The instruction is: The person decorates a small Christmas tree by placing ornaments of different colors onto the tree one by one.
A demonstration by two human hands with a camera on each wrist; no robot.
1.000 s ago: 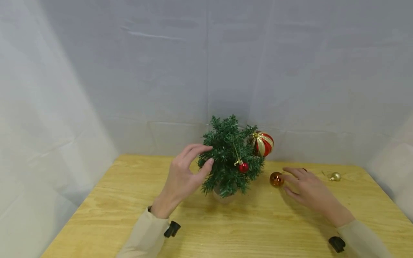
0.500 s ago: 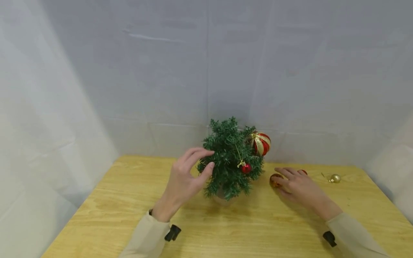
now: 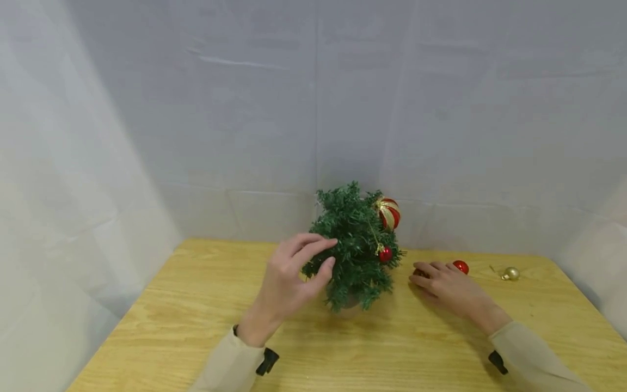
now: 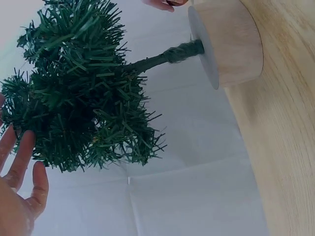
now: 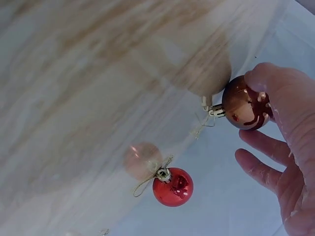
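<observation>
A small artificial Christmas tree (image 3: 355,256) stands on a round wooden base (image 4: 236,44). My left hand (image 3: 296,275) is at its left side, fingers loosely bent and fingertips against the foliage; it holds nothing that I can see. A red-and-gold striped bauble (image 3: 389,213) and a small red bauble (image 3: 385,254) hang on the tree's right side. To the right of the tree, my right hand (image 3: 453,291) grips a shiny brown bauble (image 5: 241,103) with thumb and fingers at the tabletop. In the head view the fingers mostly cover that bauble.
Behind the right hand lies a loose red bauble (image 3: 460,267). Farther right is a small gold bauble (image 3: 511,273) with a string loop. The wooden table (image 3: 196,305) ends at a pale sheet (image 3: 269,136) hanging behind it.
My right hand has moved left and closed around the brown bauble, uncovering the red one behind. The tree has turned, its small red bauble shifting right; my left hand has shifted slightly right.
</observation>
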